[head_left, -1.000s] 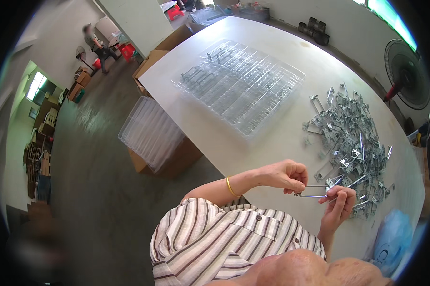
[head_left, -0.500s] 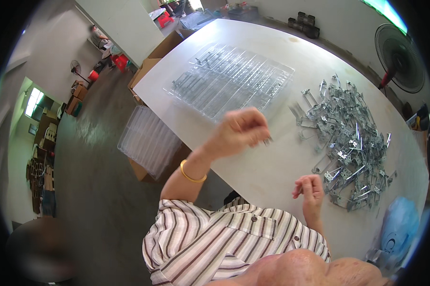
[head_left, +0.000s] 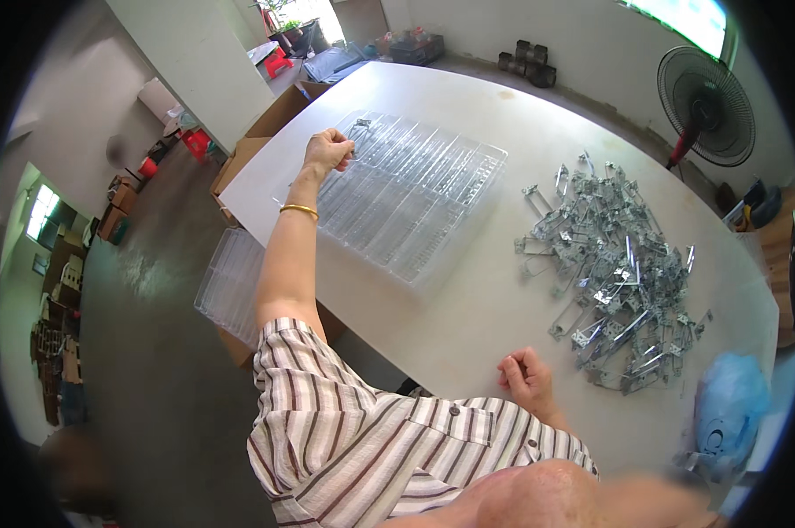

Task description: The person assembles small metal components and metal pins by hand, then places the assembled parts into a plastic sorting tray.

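Note:
My left hand [head_left: 327,151], with a gold bangle on its wrist, is stretched out over the far left part of a clear plastic compartment tray [head_left: 415,207]. Its thumb and fingers pinch a small metal bracket, mostly hidden by the fingers. Just beyond the fingertips a shiny metal bracket [head_left: 361,128] shows in the tray. Close to the table's near edge, my right hand [head_left: 528,380] rests with curled fingers; whatever may be inside it is hidden. To its right lies a loose heap of silvery metal brackets [head_left: 613,273].
A white table [head_left: 468,326] carries all this. Stacked clear trays [head_left: 230,282] stand beside its left edge on a cardboard box. A blue plastic bag [head_left: 732,400] sits at the near right corner. Behind the right edge stands a black fan [head_left: 706,106].
My left hand has moved away from me and left, from the tray's near side to its far left part, still pinching. My right hand stays curled near the table edge. The view has shifted slightly.

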The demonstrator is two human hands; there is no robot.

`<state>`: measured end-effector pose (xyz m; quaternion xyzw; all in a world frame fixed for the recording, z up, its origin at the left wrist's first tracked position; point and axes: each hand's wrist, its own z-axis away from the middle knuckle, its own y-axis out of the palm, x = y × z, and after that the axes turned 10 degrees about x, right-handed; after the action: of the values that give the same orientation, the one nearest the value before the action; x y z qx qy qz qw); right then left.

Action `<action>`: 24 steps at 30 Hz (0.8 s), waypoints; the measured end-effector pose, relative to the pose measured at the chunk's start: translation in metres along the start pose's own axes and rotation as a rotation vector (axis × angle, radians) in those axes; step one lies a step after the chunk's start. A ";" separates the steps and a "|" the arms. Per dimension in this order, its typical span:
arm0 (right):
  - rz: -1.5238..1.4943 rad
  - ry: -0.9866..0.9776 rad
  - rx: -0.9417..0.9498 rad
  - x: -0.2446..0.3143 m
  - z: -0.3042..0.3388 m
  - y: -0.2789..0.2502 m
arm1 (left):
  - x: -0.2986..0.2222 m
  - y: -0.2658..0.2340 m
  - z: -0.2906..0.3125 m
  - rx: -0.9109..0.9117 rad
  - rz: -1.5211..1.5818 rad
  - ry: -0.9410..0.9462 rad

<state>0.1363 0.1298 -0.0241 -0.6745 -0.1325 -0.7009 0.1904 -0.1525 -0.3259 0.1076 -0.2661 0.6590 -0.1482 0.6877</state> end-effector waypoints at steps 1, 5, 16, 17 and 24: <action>0.019 0.000 -0.003 -0.002 0.000 0.001 | 0.001 0.002 -0.008 -0.003 0.009 0.006; 0.044 0.006 -0.007 0.000 -0.003 0.001 | 0.000 0.014 -0.029 0.026 -0.097 -0.033; 0.024 0.028 -0.012 0.003 -0.002 -0.001 | -0.002 0.025 -0.055 0.006 -0.324 -0.093; 0.020 0.033 -0.012 0.003 -0.002 -0.001 | -0.001 0.025 -0.055 0.028 -0.340 -0.090; 0.021 0.041 -0.018 0.006 -0.001 0.001 | -0.001 0.024 -0.052 0.076 -0.347 -0.111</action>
<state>0.1357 0.1276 -0.0185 -0.6631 -0.1154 -0.7136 0.1944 -0.2075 -0.3153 0.0952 -0.3574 0.5581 -0.2742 0.6968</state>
